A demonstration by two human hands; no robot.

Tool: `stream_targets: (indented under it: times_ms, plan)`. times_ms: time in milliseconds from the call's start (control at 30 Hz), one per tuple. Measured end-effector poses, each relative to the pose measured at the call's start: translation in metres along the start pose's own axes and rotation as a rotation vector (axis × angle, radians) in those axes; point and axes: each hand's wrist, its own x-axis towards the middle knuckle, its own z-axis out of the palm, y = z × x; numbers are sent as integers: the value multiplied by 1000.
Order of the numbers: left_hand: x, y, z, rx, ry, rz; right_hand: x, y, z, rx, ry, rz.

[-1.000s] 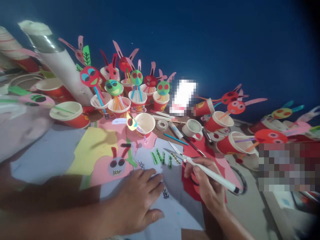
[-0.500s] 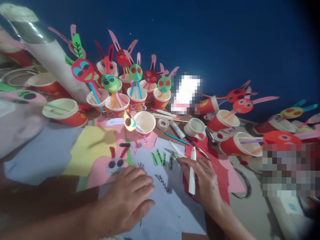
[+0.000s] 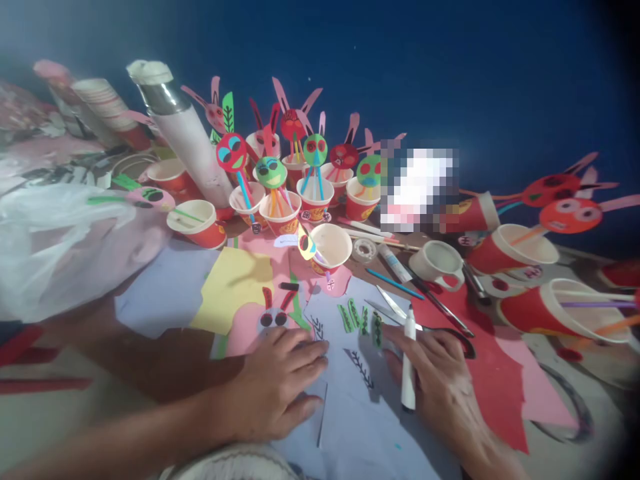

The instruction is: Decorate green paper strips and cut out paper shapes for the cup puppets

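Observation:
My left hand point(image 3: 283, 387) lies flat on the blue-grey paper point(image 3: 355, 417), fingers loosely spread, holding nothing. Under its fingertips is the edge of a small paper face point(image 3: 273, 321) with dark eyes and red ears. My right hand point(image 3: 440, 373) grips a white marker point(image 3: 409, 367), its dark tip pointing up and away. The right index finger reaches the last of several green paper strips point(image 3: 365, 321) with black patterns. Whether it pinches anything there is unclear. Between my hands, a blue-grey leaf shape point(image 3: 361, 370) carries black vein lines. Scissors point(image 3: 393, 303) lie just beyond the right hand.
Red paper cups point(image 3: 280, 217) with paper animal heads on straws stand along the back. A yellow-faced one leans in the nearest cup point(image 3: 333, 247). A white mug point(image 3: 437, 263), glue tube point(image 3: 395, 263) and blue stick point(image 3: 395, 283) sit behind the scissors. A plastic bag point(image 3: 75, 247) is left.
The view has turned left, so everything sits further right. My right hand has shifted slightly left against the paper and scissors, its fingertip now at the last green strip. My left hand stays flat.

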Motion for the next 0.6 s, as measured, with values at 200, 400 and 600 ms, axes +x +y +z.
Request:
stream_targets:
  times_ms: [200,400,600]
  plan:
    - [12,1,9,39,28,14,0,0,-3,47,58,5]
    - [21,-5,1,33,100,21,0,-13,1,106,30,-48]
    - [16,-5,12,126,13,49,-5,-24,14,65,-76,-43]
